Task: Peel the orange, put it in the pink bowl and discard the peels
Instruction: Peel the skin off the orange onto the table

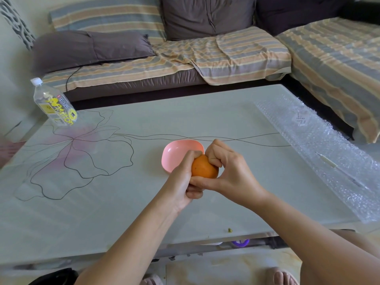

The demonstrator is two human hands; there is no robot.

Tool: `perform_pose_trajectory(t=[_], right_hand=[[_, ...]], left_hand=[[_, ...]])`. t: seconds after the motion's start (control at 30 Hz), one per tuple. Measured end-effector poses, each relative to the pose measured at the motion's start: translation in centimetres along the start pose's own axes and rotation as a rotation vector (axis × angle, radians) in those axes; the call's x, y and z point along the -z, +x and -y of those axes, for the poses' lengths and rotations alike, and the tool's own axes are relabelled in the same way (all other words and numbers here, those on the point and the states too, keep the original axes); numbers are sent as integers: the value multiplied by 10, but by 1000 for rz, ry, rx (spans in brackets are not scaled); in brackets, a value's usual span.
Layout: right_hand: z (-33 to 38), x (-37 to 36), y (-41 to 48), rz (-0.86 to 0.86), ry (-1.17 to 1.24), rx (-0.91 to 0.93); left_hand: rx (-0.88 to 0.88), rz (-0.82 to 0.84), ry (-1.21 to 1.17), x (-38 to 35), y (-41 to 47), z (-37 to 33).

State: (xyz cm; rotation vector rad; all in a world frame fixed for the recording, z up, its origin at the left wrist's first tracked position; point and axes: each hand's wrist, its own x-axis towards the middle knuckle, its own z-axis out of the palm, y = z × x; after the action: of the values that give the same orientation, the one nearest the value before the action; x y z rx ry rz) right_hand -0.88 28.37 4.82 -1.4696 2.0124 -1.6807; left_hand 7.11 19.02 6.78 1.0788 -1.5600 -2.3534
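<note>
Soft, even daylight fills the room, bright without harshness. The pale grey glass tabletop (205,112) shows a dull sheen toward 8 o'clock; the clear bubble-wrap sheet (329,161) glints at 3 o'clock. The pink plastic bowl (174,153) throws a faint shadow toward 7 o'clock. Wide-angle distortion bends the edges.

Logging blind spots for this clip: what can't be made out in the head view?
Head view:
orange: top and underside covered by fingers of left hand and right hand; any peel break unseen.
pink bowl: near right rim behind the hands.
green speck on tabletop: too small.
purple object: cut off beneath it.
</note>
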Motion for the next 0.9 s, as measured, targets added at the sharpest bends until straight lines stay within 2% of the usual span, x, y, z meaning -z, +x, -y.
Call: perform_pose_trajectory(t=[0.43, 0.67, 0.9], right_hand=[[4, 1, -3, 7, 21, 16], [-6, 3, -5, -59, -61, 63], [-4, 2, -8, -52, -81, 15]], left_hand=[[20, 30, -41, 0, -5, 2], [-114, -69, 238, 5, 3, -9], [-122, -106, 401, 9, 6, -7]])
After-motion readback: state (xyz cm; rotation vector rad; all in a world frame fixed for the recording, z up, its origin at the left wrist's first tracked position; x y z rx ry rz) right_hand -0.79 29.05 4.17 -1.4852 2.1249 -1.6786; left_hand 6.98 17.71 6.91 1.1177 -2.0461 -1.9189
